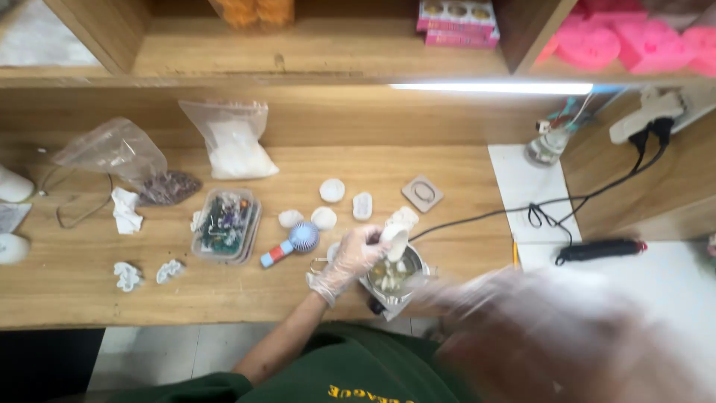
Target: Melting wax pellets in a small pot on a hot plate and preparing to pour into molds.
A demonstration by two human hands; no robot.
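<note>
Gloved left hand (356, 255) closed around a small white mould (396, 240), held directly above the metal pot (394, 277); right hand (552, 336) blurred, grip indeterminable

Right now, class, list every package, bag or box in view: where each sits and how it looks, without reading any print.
Clear plastic bag of white granules: back of the bench, left of centre.
Clear bag of dark bits: far left, crumpled.
Clear plastic box: bench middle-left, rectangular, holding mixed coloured pieces.
Pink flat boxes: upper shelf, stacked, round shapes showing on top.
</note>
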